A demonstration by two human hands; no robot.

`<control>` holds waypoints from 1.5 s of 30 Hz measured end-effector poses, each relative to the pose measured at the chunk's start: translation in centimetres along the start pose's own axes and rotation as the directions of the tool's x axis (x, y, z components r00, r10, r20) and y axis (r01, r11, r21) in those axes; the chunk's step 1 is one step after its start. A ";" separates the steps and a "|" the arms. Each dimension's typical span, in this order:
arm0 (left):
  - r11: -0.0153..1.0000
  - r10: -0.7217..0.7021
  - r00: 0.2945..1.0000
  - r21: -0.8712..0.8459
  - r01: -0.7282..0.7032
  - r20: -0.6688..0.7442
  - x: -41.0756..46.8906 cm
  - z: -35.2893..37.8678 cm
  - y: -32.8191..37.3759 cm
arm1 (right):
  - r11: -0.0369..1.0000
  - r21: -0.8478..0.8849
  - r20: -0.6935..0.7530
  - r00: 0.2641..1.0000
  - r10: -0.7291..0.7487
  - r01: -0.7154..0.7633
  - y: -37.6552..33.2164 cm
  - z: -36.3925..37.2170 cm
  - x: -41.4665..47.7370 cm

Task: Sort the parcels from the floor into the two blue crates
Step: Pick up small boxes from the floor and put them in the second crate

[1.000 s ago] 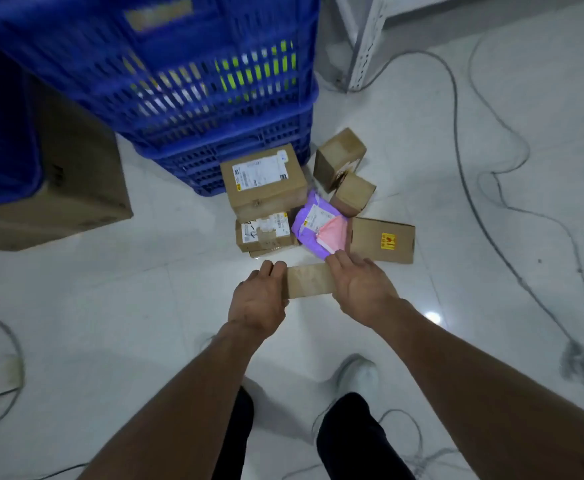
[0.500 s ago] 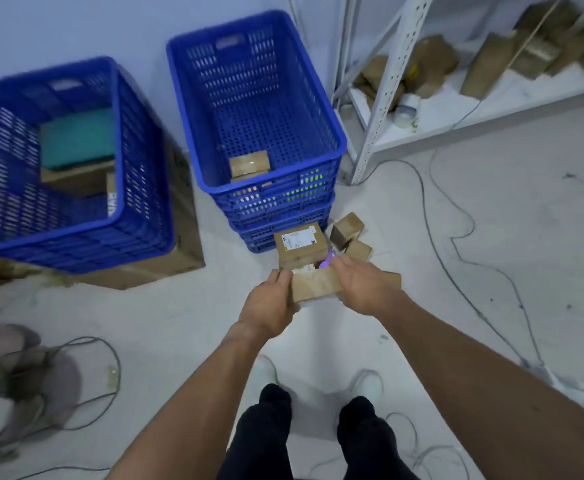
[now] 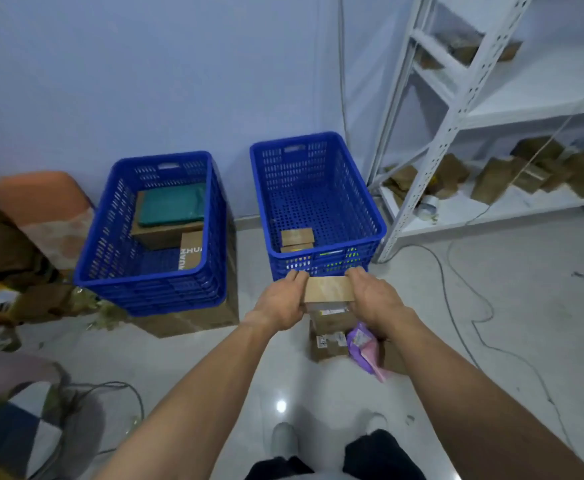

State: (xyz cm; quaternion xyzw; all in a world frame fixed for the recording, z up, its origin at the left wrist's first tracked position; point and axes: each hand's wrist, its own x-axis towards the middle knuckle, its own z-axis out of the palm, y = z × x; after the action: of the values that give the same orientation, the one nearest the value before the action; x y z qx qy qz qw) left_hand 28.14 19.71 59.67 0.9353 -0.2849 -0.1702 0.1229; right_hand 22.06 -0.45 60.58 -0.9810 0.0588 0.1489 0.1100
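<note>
I hold a small brown cardboard parcel (image 3: 328,289) between my left hand (image 3: 281,303) and my right hand (image 3: 373,299), one hand gripping each end. It hangs just in front of the near wall of the right blue crate (image 3: 370,216), which holds small brown boxes (image 3: 297,239). The left blue crate (image 3: 210,209) stands on a cardboard box and contains a green packet (image 3: 172,209) and brown boxes. Below my hands, brown parcels (image 3: 330,342) and a purple mailer (image 3: 365,344) lie on the floor.
A white metal shelf rack (image 3: 456,109) with brown packages stands at the right. Cables (image 3: 463,306) trail over the pale floor. An orange chair (image 3: 37,199) and clutter sit at the left, a fan (image 3: 58,427) at the lower left.
Both hands have lifted the brown parcel off the floor pile and carried it up toward the right crate. The view has risen, so both crates and the shelf now show.
</note>
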 end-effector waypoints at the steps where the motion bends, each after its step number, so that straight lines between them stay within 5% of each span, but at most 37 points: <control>1: 1.000 0.005 1.000 -0.010 -0.005 -0.006 0.4 -0.5 -0.2 | 1.000 -0.016 -0.021 1.000 -0.007 0.006 -0.3 -0.6 0.4; 20: 0.993 -0.120 0.991 -0.009 0.120 -0.060 16.2 -5.0 -2.4 | 0.978 -0.142 -0.035 0.987 -0.159 0.153 4.4 -5.8 18.5; 31: 0.971 -0.219 0.972 -0.122 0.208 -0.089 27.8 -8.0 -5.2 | 0.991 0.090 -0.019 0.995 -0.094 0.095 6.3 -8.7 30.4; 45: 0.922 -0.333 0.928 -0.150 0.358 0.168 50.4 3.5 -20.3 | 0.995 0.098 0.190 0.982 -0.002 -0.017 9.1 4.6 55.3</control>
State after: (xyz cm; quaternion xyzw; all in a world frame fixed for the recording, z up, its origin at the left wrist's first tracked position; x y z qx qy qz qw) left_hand 76.00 6.64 37.30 0.9419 -0.1065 -0.2790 0.1535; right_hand 71.88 -12.71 37.59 -0.9553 0.0592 0.2392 0.1633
